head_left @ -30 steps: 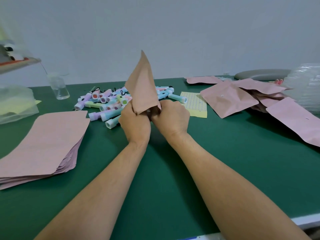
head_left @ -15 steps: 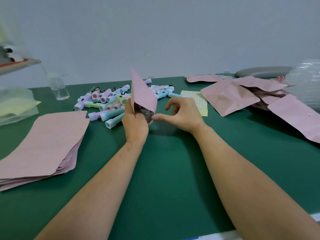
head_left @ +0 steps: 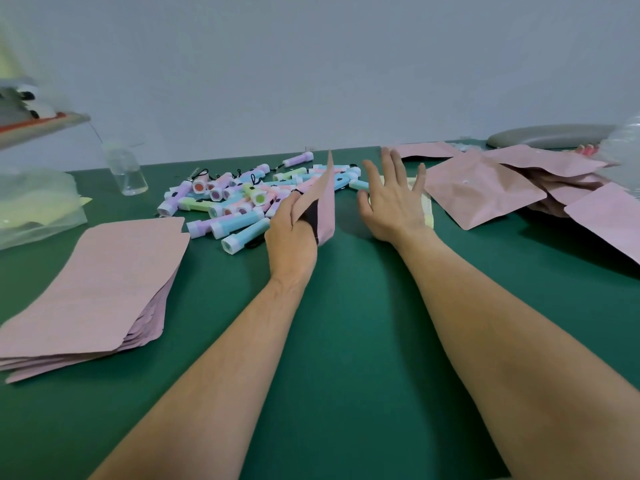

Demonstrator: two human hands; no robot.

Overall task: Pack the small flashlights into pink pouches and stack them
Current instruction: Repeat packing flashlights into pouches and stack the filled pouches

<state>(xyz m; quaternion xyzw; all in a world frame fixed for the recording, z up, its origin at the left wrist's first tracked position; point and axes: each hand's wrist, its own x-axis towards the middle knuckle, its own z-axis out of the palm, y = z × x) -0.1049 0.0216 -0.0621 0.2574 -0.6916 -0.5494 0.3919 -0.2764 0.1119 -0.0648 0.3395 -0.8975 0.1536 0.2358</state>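
My left hand (head_left: 289, 237) grips a pink pouch (head_left: 323, 199) by its open mouth; the pouch stands edge-on and tilts away from me. A pile of several pastel flashlights (head_left: 239, 199) lies on the green table just behind and left of it. My right hand (head_left: 391, 199) hovers to the right of the pouch with its fingers spread, over the right end of the flashlight pile, holding nothing. A flat stack of empty pink pouches (head_left: 93, 289) lies at the left. Filled pink pouches (head_left: 485, 188) are heaped at the right.
A yellow sheet (head_left: 427, 209) lies under my right hand. A clear cup (head_left: 126, 171) stands at the back left, beside a clear plastic bag (head_left: 34, 206). A grey pad (head_left: 550, 136) and crinkled clear plastic (head_left: 623, 157) sit at the far right.
My right hand let go of the pouch mouth and moved right and forward, opening its fingers over the flashlights. My left hand kept the pouch, which dropped lower and turned edge-on.
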